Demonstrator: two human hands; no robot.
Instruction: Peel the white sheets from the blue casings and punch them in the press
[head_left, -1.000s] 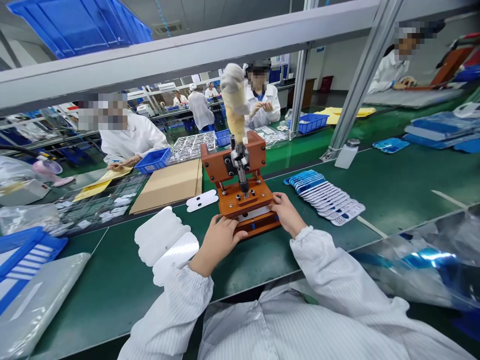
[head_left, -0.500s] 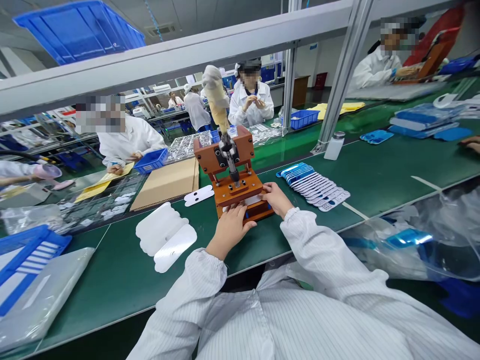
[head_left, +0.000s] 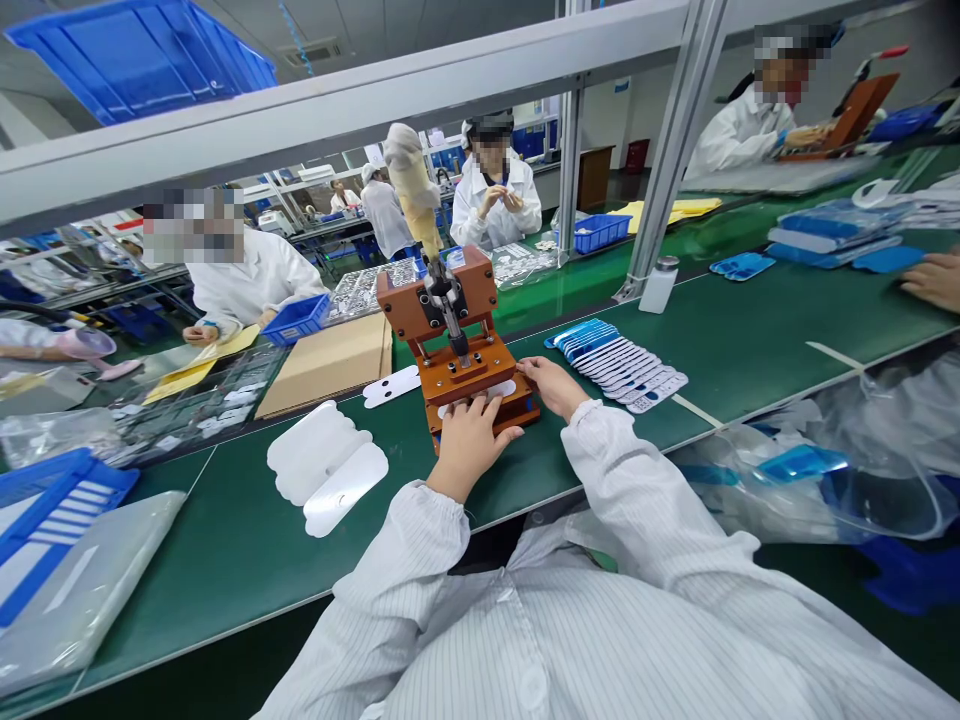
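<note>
A brown hand toggle press [head_left: 466,365], its lever padded with a wrapped cover, stands on the green bench in front of me. A thin white plate [head_left: 505,388] with rounded ends lies in the gap between its upper block and base. My left hand [head_left: 472,440] rests on the front of the base, fingers spread and touching the plate's near edge. My right hand [head_left: 555,387] is at the press's right side, fingers stretched toward the plate's right end; their exact contact is hidden.
White plates [head_left: 322,465] lie left of the press, and another plate with dark holes [head_left: 391,387] beside it. A fanned row of blue-and-white plates [head_left: 619,365] and a white bottle [head_left: 659,286] are right. Cardboard [head_left: 330,365] lies behind. Co-workers sit beyond the metal frame [head_left: 667,150].
My left hand has shifted right along the press front, and more of the white plate shows at the front of the gap. My right hand stays at the press's side.
</note>
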